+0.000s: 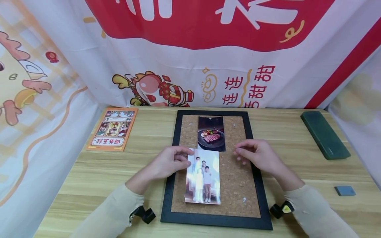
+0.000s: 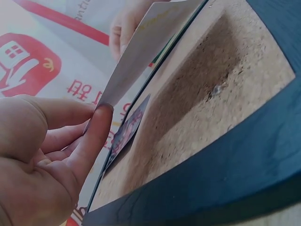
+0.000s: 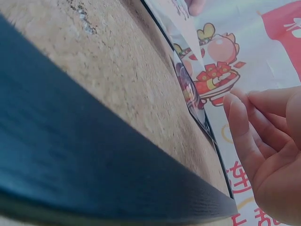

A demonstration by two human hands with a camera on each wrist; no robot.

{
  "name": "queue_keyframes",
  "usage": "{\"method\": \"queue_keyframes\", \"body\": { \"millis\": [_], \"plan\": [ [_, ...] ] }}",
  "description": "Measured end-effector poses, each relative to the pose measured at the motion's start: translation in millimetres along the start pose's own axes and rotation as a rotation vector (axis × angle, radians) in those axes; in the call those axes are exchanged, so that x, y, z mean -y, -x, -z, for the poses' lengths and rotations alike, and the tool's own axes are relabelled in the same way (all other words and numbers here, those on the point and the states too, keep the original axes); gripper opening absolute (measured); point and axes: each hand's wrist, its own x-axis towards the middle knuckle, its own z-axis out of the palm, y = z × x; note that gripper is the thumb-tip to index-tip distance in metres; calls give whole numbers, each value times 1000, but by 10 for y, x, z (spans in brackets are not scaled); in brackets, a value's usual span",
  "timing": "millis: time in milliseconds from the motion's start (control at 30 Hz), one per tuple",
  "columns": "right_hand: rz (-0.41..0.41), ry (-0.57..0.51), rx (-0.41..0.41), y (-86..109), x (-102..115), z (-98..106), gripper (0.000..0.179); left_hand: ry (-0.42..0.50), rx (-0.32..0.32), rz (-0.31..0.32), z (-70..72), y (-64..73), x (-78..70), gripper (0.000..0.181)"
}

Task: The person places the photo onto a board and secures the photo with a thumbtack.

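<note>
My left hand (image 1: 172,161) pinches a family photo (image 1: 205,178) by its upper left edge. In the left wrist view the photo (image 2: 141,52) is tilted above the board and throws a shadow on the cork. Beneath lies a black-framed cork board (image 1: 235,178). A dark photo of sliced meat on a plate (image 1: 211,134) hangs at the board's top, a clear pin (image 1: 210,118) at its upper edge. Over the board's right side is my right hand (image 1: 259,155), fingers loosely bent, thumb and forefinger tips close together with nothing visible between them.
Clear pins stand in the cork, such as one low on the right (image 1: 244,200). An orange printed card (image 1: 113,129) lies at the table's back left. On the right are a dark green case (image 1: 325,135) and a small blue block (image 1: 345,190). A printed cloth (image 1: 190,72) hangs behind.
</note>
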Motion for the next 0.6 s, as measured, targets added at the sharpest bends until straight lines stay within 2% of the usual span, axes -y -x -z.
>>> {"method": "queue_keyframes", "body": {
  "millis": [433,600],
  "plan": [
    [15,-31,37,-84,28,-123,18,-14,40,-26,-166,-122,-34,36],
    [29,-33,53,-106,27,-160,16,-67,55,-35,-227,-166,-18,37]
  ]
}}
